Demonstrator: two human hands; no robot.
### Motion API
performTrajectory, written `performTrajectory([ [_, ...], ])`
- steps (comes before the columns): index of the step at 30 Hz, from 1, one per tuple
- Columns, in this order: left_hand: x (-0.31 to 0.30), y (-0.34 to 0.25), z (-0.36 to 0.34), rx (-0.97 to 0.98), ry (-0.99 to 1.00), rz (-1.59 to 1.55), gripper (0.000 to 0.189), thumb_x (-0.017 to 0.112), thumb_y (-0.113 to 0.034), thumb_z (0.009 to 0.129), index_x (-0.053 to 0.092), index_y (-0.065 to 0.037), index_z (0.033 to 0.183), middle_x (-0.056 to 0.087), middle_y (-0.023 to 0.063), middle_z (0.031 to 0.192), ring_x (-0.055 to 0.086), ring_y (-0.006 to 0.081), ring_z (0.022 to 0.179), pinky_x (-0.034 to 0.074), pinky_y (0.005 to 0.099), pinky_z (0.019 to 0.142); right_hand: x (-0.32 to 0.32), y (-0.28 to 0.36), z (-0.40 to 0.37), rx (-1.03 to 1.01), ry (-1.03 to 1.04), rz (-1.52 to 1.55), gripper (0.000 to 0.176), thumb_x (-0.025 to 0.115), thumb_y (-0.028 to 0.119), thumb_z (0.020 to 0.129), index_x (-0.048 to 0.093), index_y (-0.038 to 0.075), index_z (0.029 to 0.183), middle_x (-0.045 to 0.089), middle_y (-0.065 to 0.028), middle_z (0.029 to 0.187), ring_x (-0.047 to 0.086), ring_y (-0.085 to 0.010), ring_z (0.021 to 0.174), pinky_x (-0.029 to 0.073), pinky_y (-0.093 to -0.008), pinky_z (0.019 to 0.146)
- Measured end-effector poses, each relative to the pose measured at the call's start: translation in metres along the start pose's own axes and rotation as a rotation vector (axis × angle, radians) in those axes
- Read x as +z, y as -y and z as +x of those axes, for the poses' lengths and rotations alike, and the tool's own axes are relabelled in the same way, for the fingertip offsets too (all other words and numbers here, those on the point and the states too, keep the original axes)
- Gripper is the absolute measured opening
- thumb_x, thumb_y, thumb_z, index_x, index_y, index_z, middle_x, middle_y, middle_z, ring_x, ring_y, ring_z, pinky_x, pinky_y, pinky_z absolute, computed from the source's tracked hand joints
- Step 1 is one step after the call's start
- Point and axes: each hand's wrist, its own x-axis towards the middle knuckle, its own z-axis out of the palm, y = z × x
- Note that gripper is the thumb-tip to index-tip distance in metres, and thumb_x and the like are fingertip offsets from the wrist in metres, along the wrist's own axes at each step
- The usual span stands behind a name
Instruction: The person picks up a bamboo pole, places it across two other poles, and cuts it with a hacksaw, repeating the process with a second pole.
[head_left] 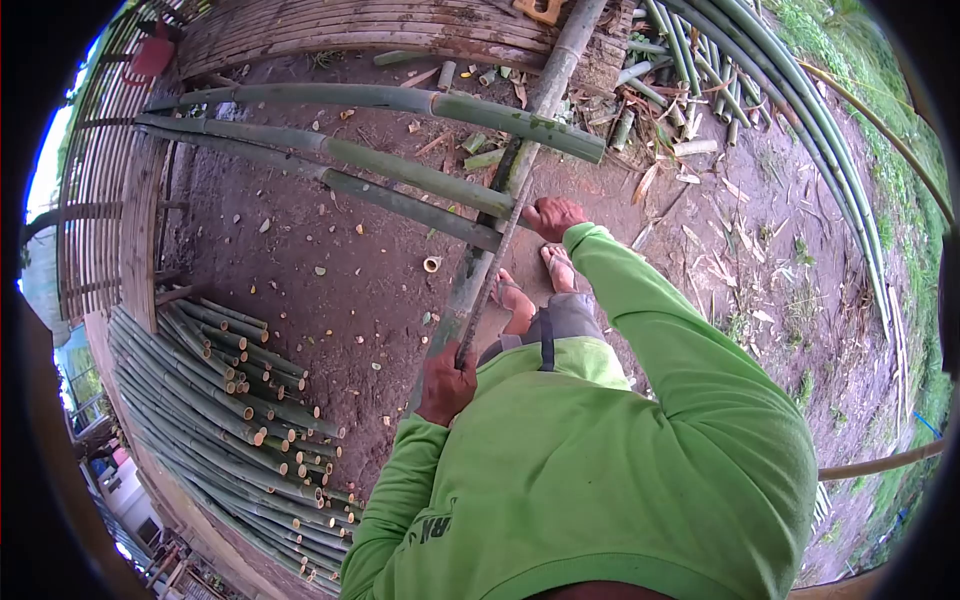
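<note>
At eight o'clock, a stack of cut bamboo poles (230,390) lies on the dirt ground. The left hand (445,385) is fisted tight round the lower end of a thin bamboo strip (495,270). The strip runs up toward one o'clock along a long bamboo pole (560,60). The right hand (553,215) curls closed over the strip's upper end, just past the sandalled feet (558,268).

stacked bamboo poles (230,390), slatted fence (110,200), scattered offcuts (690,148)
</note>
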Motion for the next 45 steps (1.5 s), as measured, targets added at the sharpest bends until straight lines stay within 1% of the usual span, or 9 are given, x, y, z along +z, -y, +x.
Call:
performTrajectory([
  [7, 0.034, -0.036, 0.091, 0.084, -0.026, 0.015, 0.029, 0.055, -0.028, 0.092, 0.061, -0.001, 0.084, 0.059, 0.0226, 0.067, 0.059, 0.0427, 0.065, 0.045, 0.0471, 0.057, 0.011, -0.023, -0.009, 0.004, 0.031, 0.036, 0.067, 0.035, 0.059, 0.087, 0.064, 0.000, 0.098, 0.064, -0.0288, 0.095, 0.063, -0.0418, 0.094, 0.048, -0.0503, 0.085],
  [12, 0.035, -0.056, 0.092, -0.091, 0.044, -0.051, 0.035, 0.054, -0.033, 0.092, 0.062, 0.000, 0.084, 0.060, 0.0250, 0.071, 0.060, 0.0447, 0.071, 0.046, 0.0490, 0.061, -0.022, -0.029, -0.049, -0.055, 0.030, -0.048, 0.045, 0.062, 0.041, 0.076, 0.063, 0.001, 0.097, 0.066, -0.0256, 0.094, 0.064, -0.0399, 0.092, 0.051, -0.0480, 0.080],
  [15, 0.043, -0.065, 0.090, -0.050, 0.014, 0.015, 0.032, 0.054, -0.030, 0.092, 0.061, 0.000, 0.084, 0.060, 0.0253, 0.070, 0.060, 0.0448, 0.070, 0.046, 0.0492, 0.059, -0.001, -0.033, -0.035, 0.028, -0.031, -0.122, 0.046, 0.070, 0.034, 0.069, 0.061, 0.001, 0.100, 0.066, -0.0228, 0.090, 0.065, -0.0386, 0.089, 0.051, -0.0471, 0.080],
  [23, 0.009, -0.069, 0.009, -0.108, 0.075, 0.115, 0.023, 0.057, -0.023, 0.090, 0.053, -0.002, 0.081, 0.057, 0.0249, 0.066, 0.056, 0.0479, 0.065, 0.042, 0.0529, 0.056, 0.011, -0.044, -0.021, 0.046, -0.038, -0.106, 0.027, 0.062, 0.019, 0.069, 0.064, 0.000, 0.087, 0.066, -0.0241, 0.085, 0.066, -0.0389, 0.084, 0.053, -0.0460, 0.077],
  [29, 0.060, -0.079, 0.062, -0.009, 0.002, 0.089, 0.019, 0.058, -0.019, 0.089, 0.053, -0.002, 0.080, 0.056, 0.0236, 0.064, 0.057, 0.0461, 0.062, 0.042, 0.0525, 0.055, -0.006, -0.032, -0.025, 0.085, 0.085, -0.109, 0.026, 0.060, 0.014, 0.073, 0.068, 0.000, 0.093, 0.068, -0.0224, 0.096, 0.067, -0.0345, 0.092, 0.055, -0.0429, 0.078],
  [32, 0.055, -0.082, 0.069, -0.099, 0.013, 0.074, 0.019, 0.058, -0.018, 0.088, 0.053, -0.002, 0.080, 0.056, 0.0231, 0.063, 0.058, 0.0445, 0.062, 0.042, 0.0520, 0.055, -0.012, -0.036, -0.022, 0.080, 0.133, -0.143, 0.028, 0.060, 0.016, 0.074, 0.068, 0.000, 0.095, 0.068, -0.0224, 0.097, 0.067, -0.0349, 0.093, 0.055, -0.0428, 0.079],
  [38, -0.003, -0.122, 0.005, -0.355, 0.137, 0.092, 0.020, 0.057, -0.020, 0.088, 0.054, -0.002, 0.080, 0.058, 0.0235, 0.067, 0.060, 0.0440, 0.067, 0.043, 0.0533, 0.060, -0.003, -0.038, -0.019, 0.084, 0.095, -0.108, 0.030, 0.063, 0.018, 0.071, 0.067, 0.000, 0.094, 0.068, -0.0219, 0.094, 0.067, -0.0361, 0.090, 0.055, -0.0436, 0.078],
  [41, 0.036, -0.102, 0.049, -0.152, 0.056, 0.113, 0.021, 0.057, -0.021, 0.089, 0.054, -0.002, 0.079, 0.058, 0.0236, 0.066, 0.059, 0.0449, 0.067, 0.043, 0.0533, 0.060, 0.008, -0.051, -0.014, 0.054, 0.048, -0.096, 0.028, 0.063, 0.019, 0.066, 0.067, 0.002, 0.088, 0.067, -0.0223, 0.087, 0.067, -0.0379, 0.084, 0.054, -0.0455, 0.075],
  [45, 0.057, -0.089, 0.079, -0.110, 0.002, 0.092, 0.021, 0.058, -0.021, 0.088, 0.054, -0.002, 0.080, 0.058, 0.0240, 0.066, 0.058, 0.0463, 0.066, 0.043, 0.0526, 0.059, 0.000, -0.040, -0.017, 0.059, 0.119, -0.107, 0.030, 0.063, 0.019, 0.066, 0.068, 0.002, 0.091, 0.068, -0.0221, 0.089, 0.067, -0.0366, 0.087, 0.055, -0.0443, 0.077],
])
